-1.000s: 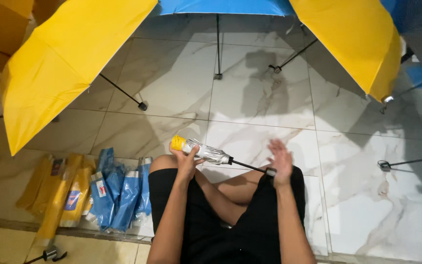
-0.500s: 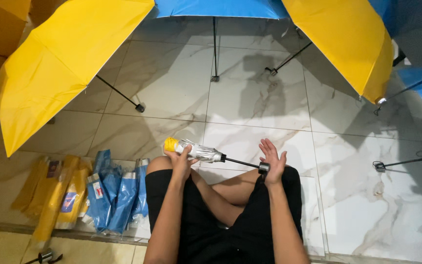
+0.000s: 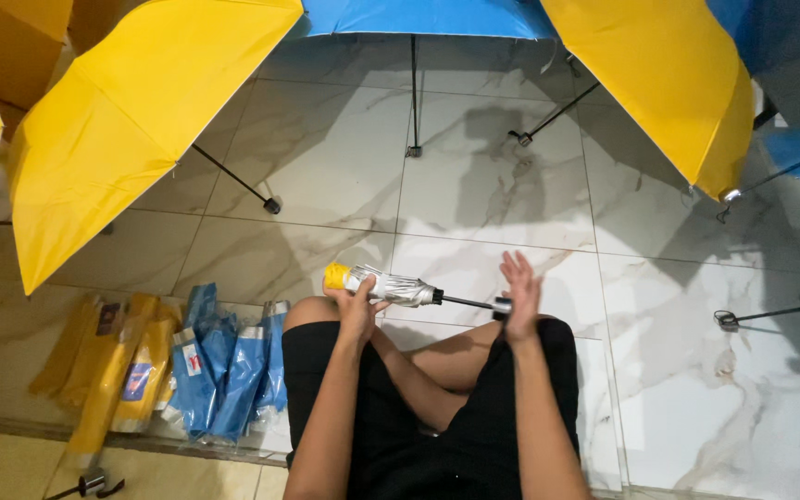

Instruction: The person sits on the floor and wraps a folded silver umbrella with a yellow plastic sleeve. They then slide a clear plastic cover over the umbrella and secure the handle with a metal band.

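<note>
The folded umbrella (image 3: 391, 287) lies sideways across the person's knees, just above the black shorts (image 3: 437, 435). It is silver with a yellow cap, and a thin dark rod sticks out toward the right hand. Everything else here is placed from this umbrella.

The biggest things are the open umbrellas. A big yellow umbrella (image 3: 131, 130) stands up and to the left of it. A blue umbrella (image 3: 418, 17) is straight above it, far off. Another yellow umbrella (image 3: 659, 83) is up and to the right. Their thin handles poke out over the floor (image 3: 344, 176).

Down and to the left of it lies a pile of folded yellow and blue umbrella sleeves (image 3: 168, 370).

The left hand (image 3: 358, 310) is wrapped around the silver part, holding it tight. The right hand (image 3: 520, 289) is flat and open, with its palm against the end of the rod, gripping nothing.

To do this well, I think the left hand should hold firm while the flat palm pushes straight along the rod, not at a slant, so it does not slip off.

The best open room is the bare floor just above the folded umbrella. To the right the handle ends are close, so wide swings there could bump them.
</note>
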